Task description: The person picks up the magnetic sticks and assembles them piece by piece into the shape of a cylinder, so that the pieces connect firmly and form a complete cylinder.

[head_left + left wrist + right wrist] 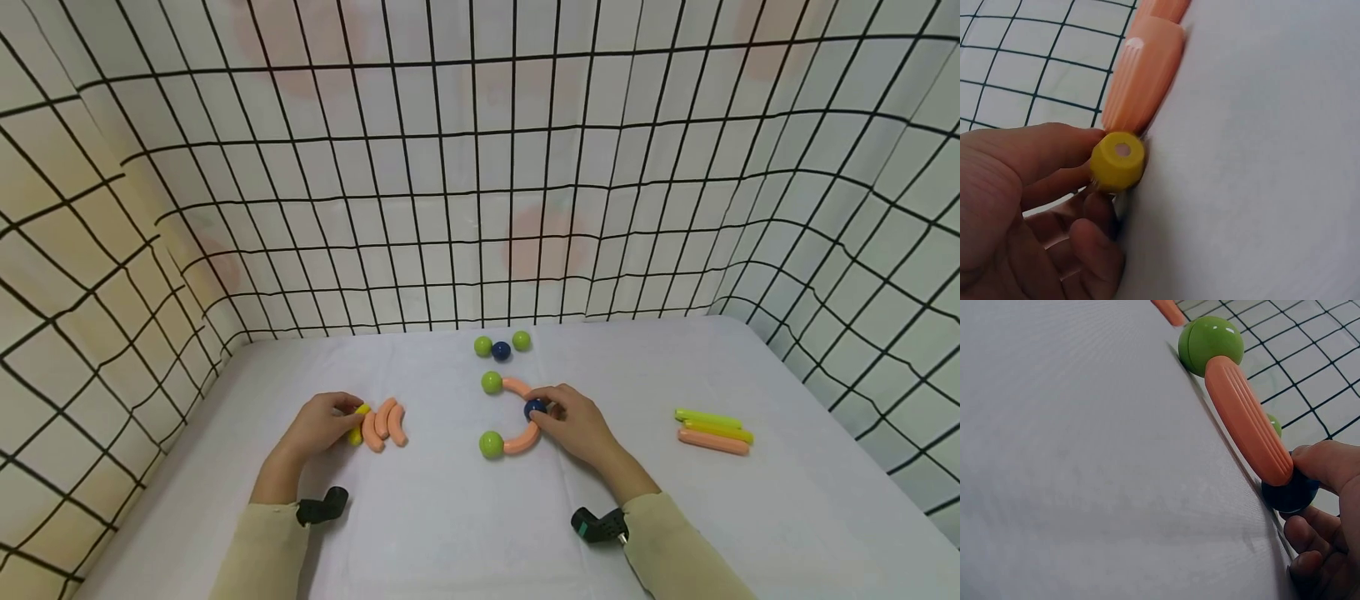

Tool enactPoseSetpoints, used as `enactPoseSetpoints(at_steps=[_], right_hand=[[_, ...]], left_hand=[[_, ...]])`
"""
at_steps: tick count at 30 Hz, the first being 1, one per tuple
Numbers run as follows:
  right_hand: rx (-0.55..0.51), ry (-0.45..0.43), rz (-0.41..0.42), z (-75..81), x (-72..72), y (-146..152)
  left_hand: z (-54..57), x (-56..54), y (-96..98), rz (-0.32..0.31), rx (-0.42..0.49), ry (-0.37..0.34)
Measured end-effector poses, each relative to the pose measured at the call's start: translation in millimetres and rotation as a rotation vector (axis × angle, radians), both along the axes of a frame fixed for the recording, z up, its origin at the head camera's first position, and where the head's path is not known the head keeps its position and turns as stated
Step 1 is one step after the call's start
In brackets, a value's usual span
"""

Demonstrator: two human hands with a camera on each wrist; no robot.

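My left hand (318, 423) pinches a yellow curved stick (1117, 161) low over the white table. Right beside that stick lie three salmon-orange curved sticks (382, 422). With thumb and fingertips, my right hand (573, 421) holds a dark blue ball (1291, 490). Two more salmon curved sticks meet this ball: a far one (516, 386) and a near one (522, 439). The far stick ends at one green ball (492, 382), the near stick at another green ball (491, 444). Together they make an arc open to the left. The right fingers partly cover the blue ball.
Behind the arc, two green balls (483, 346) flank a blue ball (501, 351). At the right lie three straight sticks: lime (707, 418), yellow (717, 431) and salmon (713, 442). Black netting (480, 208) rises around the back and sides of the white table (450, 533).
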State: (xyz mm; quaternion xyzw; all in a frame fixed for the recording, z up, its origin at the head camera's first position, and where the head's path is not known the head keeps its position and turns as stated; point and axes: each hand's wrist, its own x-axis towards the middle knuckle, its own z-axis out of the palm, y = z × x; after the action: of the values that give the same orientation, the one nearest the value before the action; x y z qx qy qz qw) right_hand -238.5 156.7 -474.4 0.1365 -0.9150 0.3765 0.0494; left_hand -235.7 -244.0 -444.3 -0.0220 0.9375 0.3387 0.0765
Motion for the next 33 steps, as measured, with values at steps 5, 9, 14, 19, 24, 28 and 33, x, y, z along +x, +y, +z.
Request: enactPoseSetpoints(at_steps=[5, 9, 14, 19, 24, 28, 33], right_hand=[[0.001, 0.002, 0.001, -0.8, -0.7, 0], [0.004, 0.003, -0.001, -1.3, -0.9, -1], [0.007, 0.002, -0.002, -2.3, -1.0, 0], [0.005, 0.010, 0.003, -3.4, -1.5, 0], [0.002, 0.009, 0.004, -3.2, -1.5, 1], [0.003, -0.002, -0.001, -3.2, -1.2, 0], [0.002, -0.002, -0.005, -3.5, -1.2, 1]], left_hand=[[-1.1, -1.7, 3.1, 0.042, -0.012, 0.005], [-1.0, -1.2, 4.8, 0.064, 0.001, 0.015], [-1.3, -0.5, 6.5, 0.096, 0.043, 0.011], [0.4, -1.0, 8.8, 0.166, 0.074, 0.042], [4.0, -1.4, 12.3, 0.234, 0.120, 0.087], [7.1, -0.9, 15.1, 0.270, 0.212, 0.145], [8.8, -2.1, 19.5, 0.297, 0.326, 0.171]])
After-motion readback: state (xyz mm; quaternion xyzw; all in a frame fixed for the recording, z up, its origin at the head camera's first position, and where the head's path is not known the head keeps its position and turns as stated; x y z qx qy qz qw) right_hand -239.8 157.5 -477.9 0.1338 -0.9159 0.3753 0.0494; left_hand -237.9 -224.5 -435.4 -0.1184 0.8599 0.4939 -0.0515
